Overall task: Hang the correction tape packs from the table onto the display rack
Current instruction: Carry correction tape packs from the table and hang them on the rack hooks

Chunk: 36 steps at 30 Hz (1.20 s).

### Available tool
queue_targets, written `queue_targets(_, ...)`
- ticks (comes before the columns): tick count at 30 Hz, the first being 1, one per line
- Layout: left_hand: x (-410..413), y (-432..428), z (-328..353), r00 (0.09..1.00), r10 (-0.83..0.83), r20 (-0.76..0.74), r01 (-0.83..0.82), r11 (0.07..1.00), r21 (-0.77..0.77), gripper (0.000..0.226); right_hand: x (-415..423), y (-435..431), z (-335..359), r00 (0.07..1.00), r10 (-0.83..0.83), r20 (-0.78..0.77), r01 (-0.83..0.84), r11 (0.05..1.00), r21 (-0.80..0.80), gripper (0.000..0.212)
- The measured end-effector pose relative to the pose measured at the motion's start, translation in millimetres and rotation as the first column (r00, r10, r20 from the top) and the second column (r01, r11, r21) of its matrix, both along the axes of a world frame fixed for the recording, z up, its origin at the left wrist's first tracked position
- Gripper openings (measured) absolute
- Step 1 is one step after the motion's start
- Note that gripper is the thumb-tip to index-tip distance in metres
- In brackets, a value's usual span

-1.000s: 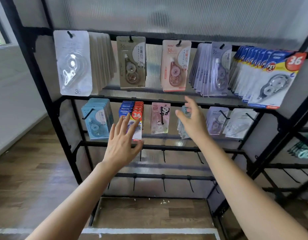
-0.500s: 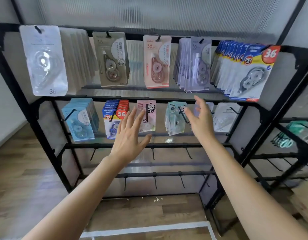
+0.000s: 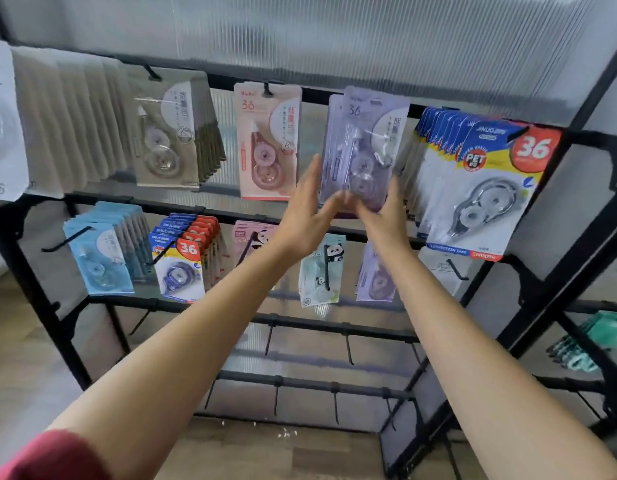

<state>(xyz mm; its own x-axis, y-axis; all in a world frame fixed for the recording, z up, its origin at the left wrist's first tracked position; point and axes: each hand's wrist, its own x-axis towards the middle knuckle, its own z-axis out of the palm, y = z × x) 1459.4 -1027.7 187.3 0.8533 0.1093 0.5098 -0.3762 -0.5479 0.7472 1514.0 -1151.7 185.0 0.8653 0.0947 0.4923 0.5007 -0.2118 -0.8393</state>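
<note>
Both the left hand (image 3: 305,216) and right hand (image 3: 386,218), fingers straight, flank the blurred lilac packs (image 3: 364,140) marked 36.

- Lower rails (image 3: 314,385) — bare hooks, open reach between them.
- Top row crowded — pink pack (image 3: 267,143) and blue-yellow packs (image 3: 473,174) closely flank the lilac packs (image 3: 364,133).

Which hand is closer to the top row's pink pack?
Left. The left hand is just below and right of the pink pack; the right hand is farther right, under the purple packs.
</note>
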Motion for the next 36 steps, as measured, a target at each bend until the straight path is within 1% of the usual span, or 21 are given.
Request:
queue_targets(2, 15.2, -7.9, 9.9, 1.000, -0.008, 0.015, 0.009, 0.996, -0.088, 0.064, 7.3, -1.6, 0.9, 0.998, 0.066, -0.001, -0.066, 0.997, 0.030, 0.082)
queue_targets(6, 29.7, -14.7, 12.4, 0.995, -0.055, 0.078, 0.071, 0.973, -0.221, 0.060, 12.4, -5.9, -1.9, 0.981, 0.193, 0.005, -0.193, 0.980, 0.040, 0.074)
queue_targets(9, 29.2, -16.9, 5.0, 0.992, -0.097, 0.084, 0.119, 0.940, -0.320, 0.062, 11.3, -7.4, 1.9, 0.974, 0.225, 0.015, -0.226, 0.974, 0.010, 0.068)
queue_targets(11, 28.2, -16.8, 1.7, 0.990, -0.111, 0.088, 0.135, 0.927, -0.351, 0.065, 9.2, -7.9, 5.4, 0.973, 0.231, 0.017, -0.231, 0.973, 0.002, 0.064)
queue_targets(14, 26.9, -16.1, 2.8, 0.993, -0.078, 0.085, 0.100, 0.949, -0.298, 0.067, 4.6, -7.6, 6.6, 0.974, 0.225, 0.019, -0.226, 0.974, 0.013, 0.062)
queue_targets(17, 26.4, -16.7, -3.1, 0.995, -0.007, 0.100, 0.030, 0.972, -0.232, 0.066, -2.1, -5.7, 1.2, 0.985, 0.173, 0.026, -0.174, 0.984, 0.026, 0.056)
queue_targets(20, 22.2, -20.7, -10.2, 0.997, -0.003, 0.076, 0.019, 0.975, -0.222, 0.068, -9.4, -5.7, -5.9, 0.994, 0.099, 0.053, -0.102, 0.994, 0.049, 0.052)
queue_targets(23, 17.3, -23.0, -11.7, 0.997, -0.015, 0.080, 0.028, 0.987, -0.159, 0.067, -14.4, -10.6, -10.8, 0.998, 0.033, 0.045, -0.036, 0.998, 0.056, 0.041)
queue_targets(25, 15.5, -22.1, -9.6, 0.995, -0.006, 0.100, 0.018, 0.992, -0.121, 0.064, -17.0, -15.2, -13.4, 1.000, 0.005, 0.027, -0.007, 0.997, 0.076, 0.034)
queue_targets(28, 12.8, -19.5, -4.4, 0.988, 0.029, 0.153, -0.018, 0.997, -0.076, 0.060, -21.3, -21.4, -14.1, 0.999, 0.010, 0.047, -0.017, 0.988, 0.154, 0.036)
queue_targets(30, 12.8, -19.7, 2.8, 0.991, 0.019, 0.129, -0.002, 0.992, -0.126, 0.058, -20.7, -24.4, -11.3, 0.997, 0.020, 0.072, -0.031, 0.986, 0.165, 0.035)
queue_targets(32, 16.0, -21.3, 13.1, 0.999, -0.010, 0.047, 0.022, 0.965, -0.260, 0.057, -16.1, -25.3, -5.6, 0.997, 0.041, 0.068, -0.051, 0.988, 0.143, 0.035)
queue_targets(34, 21.5, -21.9, 21.3, 0.997, -0.063, -0.038, 0.043, 0.919, -0.392, 0.058, -10.9, -23.8, 1.4, 0.996, 0.088, 0.033, -0.091, 0.990, 0.104, 0.032)
queue_targets(36, 27.5, -21.6, 24.7, 0.989, -0.115, -0.093, 0.061, 0.891, -0.451, 0.058, -5.5, -21.6, 4.7, 0.991, 0.131, -0.013, -0.129, 0.989, 0.073, 0.028)
